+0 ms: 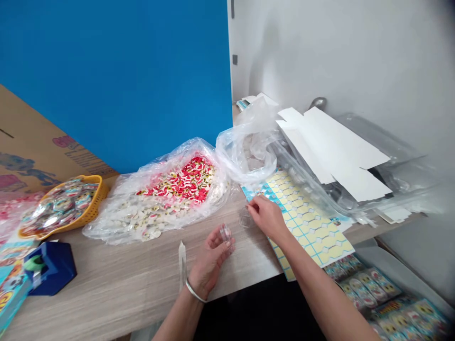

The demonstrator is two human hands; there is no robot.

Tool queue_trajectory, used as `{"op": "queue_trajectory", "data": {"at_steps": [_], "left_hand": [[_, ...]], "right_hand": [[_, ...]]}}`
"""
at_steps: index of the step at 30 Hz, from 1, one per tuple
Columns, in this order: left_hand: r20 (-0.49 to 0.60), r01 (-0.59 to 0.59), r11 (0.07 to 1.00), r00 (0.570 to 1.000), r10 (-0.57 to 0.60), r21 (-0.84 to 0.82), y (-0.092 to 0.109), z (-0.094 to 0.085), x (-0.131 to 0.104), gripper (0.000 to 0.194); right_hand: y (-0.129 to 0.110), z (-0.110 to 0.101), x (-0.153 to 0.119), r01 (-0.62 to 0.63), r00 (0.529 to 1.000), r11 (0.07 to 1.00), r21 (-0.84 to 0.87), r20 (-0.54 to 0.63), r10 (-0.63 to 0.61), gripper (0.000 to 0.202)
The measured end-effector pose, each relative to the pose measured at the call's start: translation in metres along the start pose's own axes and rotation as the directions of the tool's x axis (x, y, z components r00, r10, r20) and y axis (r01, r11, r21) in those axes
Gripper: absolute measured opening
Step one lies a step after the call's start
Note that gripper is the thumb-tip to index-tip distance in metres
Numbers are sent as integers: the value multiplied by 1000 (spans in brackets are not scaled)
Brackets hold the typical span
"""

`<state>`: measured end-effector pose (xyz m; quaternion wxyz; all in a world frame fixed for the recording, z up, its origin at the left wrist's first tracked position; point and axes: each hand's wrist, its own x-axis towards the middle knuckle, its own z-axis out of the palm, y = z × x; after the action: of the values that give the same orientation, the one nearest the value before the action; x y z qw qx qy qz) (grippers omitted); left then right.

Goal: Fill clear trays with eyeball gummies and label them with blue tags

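Note:
My left hand (212,258), with a bangle at the wrist, is closed around a small clear plastic piece (225,233) above the wooden table. To its right, my right hand (266,215) pinches the edge of a round clear plastic piece (245,219) near the tabletop. Behind the hands lies an open clear bag (121,215) full of small red, white and yellowish pieces. A crumpled clear bag (245,151) stands behind my right hand. Yellow sticker sheets (313,227) lie under and beside my right forearm. A thin pale strip (182,265) rests left of my left hand.
On the wooden table (117,279), a yellow basket (97,201) of wrapped round items and a blue tape dispenser (53,267) stand at left. White card pieces (337,142) lie on plastic at the back right. Packaged items (369,286) sit lower right, below table level.

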<state>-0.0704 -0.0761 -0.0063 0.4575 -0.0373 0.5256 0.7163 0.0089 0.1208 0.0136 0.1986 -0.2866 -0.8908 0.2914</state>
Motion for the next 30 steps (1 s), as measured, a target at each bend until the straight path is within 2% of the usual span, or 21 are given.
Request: {"op": "queue_trajectory", "data": {"at_steps": [2,3,5,8,9,11,14,16,18,20,21,23,25,27,30], "left_hand": [[0,-12,1000,1000,12,4,-2,2,0,58],[-4,-20,1000,1000,21,12,-3,3,0,60],[-9,-38,998,999,38,41,-6,4,1,66],[25,-67,994,998,65,87,-11,4,3,71],[41,-73,993,997,69,95,-12,3,4,71],[59,-68,992,996,62,104,-12,3,4,72],[52,-28,994,998,22,104,-10,3,2,72],[30,8,996,1000,-10,87,-7,3,1,63],[-2,47,998,999,-47,39,-5,3,4,48],[-22,77,997,997,-77,-6,-4,3,11,34],[-26,80,997,996,-81,-13,-3,4,17,29],[-17,63,998,998,-62,22,-1,6,32,24],[-9,33,991,999,-32,128,2,11,48,24],[-23,-1,963,1000,7,270,6,15,61,30],[-60,-35,871,995,75,490,15,15,73,42]], "right_hand": [[-1,-1,11,-30,1000,989,-143,-3,30,11],[-3,1,10,-36,999,991,-131,9,37,12],[-10,6,-4,-28,994,997,76,111,19,13],[-22,17,-39,-116,940,868,482,336,-60,10],[-24,20,-49,-155,927,823,546,369,-70,9],[-24,22,-56,-188,933,793,579,358,-41,10],[-17,16,-36,-139,971,870,473,238,26,10],[-15,10,-13,-55,991,964,261,129,22,10],[-18,4,2,0,997,1000,-28,81,2,11],[-24,0,2,15,995,974,-228,101,8,14],[-27,-1,-4,30,991,966,-256,131,4,16],[-32,-4,-26,82,976,976,-203,216,-37,17],[-34,-15,-53,121,953,990,-78,289,-94,14],[-28,-39,-72,108,949,993,40,293,-115,13],[1,-103,-76,29,986,997,74,161,-41,14]]}}
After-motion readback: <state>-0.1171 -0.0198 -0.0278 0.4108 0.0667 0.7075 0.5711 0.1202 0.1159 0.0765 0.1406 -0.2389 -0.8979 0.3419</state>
